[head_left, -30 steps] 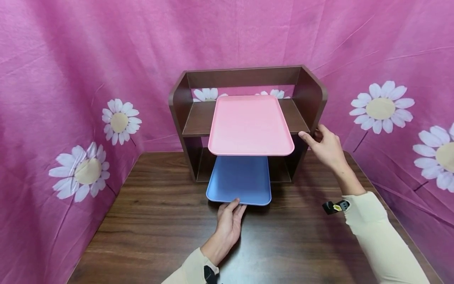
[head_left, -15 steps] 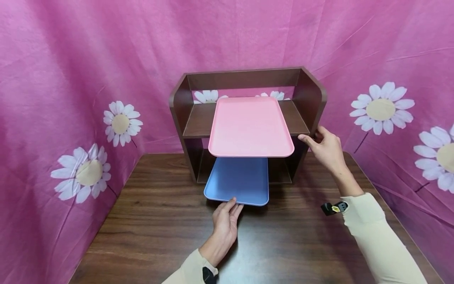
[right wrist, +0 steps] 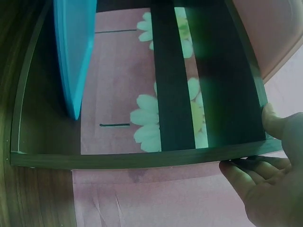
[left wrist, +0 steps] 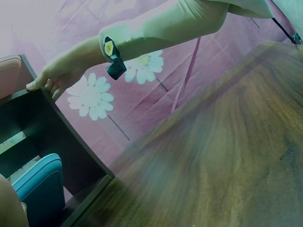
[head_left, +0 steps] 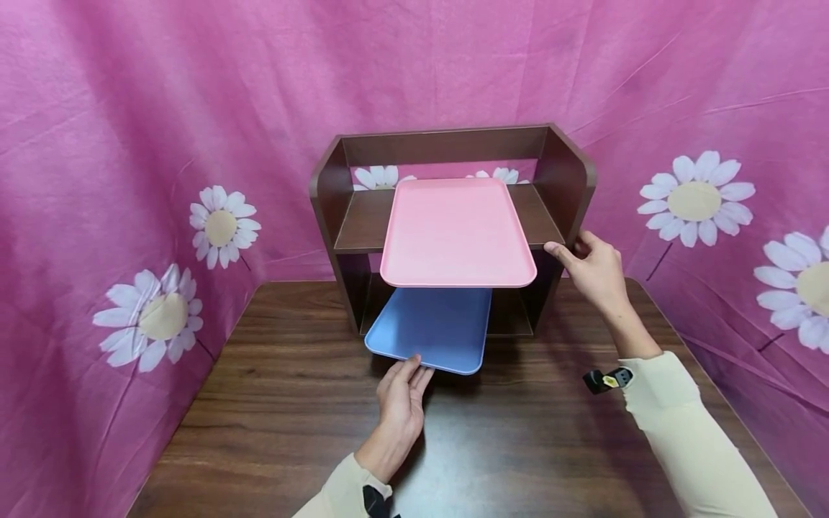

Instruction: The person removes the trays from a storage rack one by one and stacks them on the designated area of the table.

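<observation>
A blue tray juts out of the lower level of a dark brown shelf, turned slightly askew. My left hand pinches its front edge, thumb on top and fingers underneath. Above it, a pink tray lies on the upper level and overhangs the front. My right hand grips the shelf's right side panel, thumb on the front and fingers round the outer side. In the left wrist view, the blue tray shows edge-on at the lower left, with only a bit of my left hand beside it.
The shelf stands at the back of a brown wooden table. A pink curtain with white daisies hangs behind and on both sides. Black straps with small devices sit at both wrists.
My left hand has moved left with the blue tray's front edge, swinging the tray askew. My right hand stays on the side panel, and the pink tray keeps its place.
</observation>
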`<move>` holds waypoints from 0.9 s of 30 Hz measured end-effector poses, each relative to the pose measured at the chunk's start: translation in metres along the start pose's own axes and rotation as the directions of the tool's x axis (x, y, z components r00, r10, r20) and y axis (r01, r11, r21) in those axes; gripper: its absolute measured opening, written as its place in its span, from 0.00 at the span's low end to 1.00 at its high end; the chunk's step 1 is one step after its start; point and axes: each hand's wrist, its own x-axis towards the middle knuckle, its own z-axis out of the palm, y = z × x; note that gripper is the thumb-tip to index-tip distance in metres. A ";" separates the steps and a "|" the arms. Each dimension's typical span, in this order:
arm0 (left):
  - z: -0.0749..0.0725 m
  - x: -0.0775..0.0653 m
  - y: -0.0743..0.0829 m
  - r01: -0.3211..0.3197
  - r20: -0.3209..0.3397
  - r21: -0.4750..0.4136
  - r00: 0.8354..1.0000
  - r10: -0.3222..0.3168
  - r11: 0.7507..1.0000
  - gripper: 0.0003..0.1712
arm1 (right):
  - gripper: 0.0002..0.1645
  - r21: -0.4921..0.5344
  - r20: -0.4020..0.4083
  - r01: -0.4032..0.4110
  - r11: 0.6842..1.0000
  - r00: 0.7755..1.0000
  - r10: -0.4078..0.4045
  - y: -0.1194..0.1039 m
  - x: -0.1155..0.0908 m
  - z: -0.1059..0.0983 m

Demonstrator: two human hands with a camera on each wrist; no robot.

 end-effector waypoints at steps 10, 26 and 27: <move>-0.002 0.006 0.011 -0.019 -0.018 0.007 1.000 0.019 1.000 0.03 | 0.28 0.013 0.006 -0.012 1.000 1.000 0.011 0.000 0.000 0.000; -0.013 0.017 0.022 -0.037 -0.006 0.049 0.999 0.037 0.998 0.14 | 0.28 -0.015 -0.022 0.026 1.000 0.999 -0.026 -0.001 -0.001 0.002; -0.014 0.017 0.023 -0.039 0.000 0.047 0.999 0.039 0.998 0.12 | 0.28 -0.018 -0.024 0.028 0.999 0.999 -0.028 -0.001 -0.001 0.003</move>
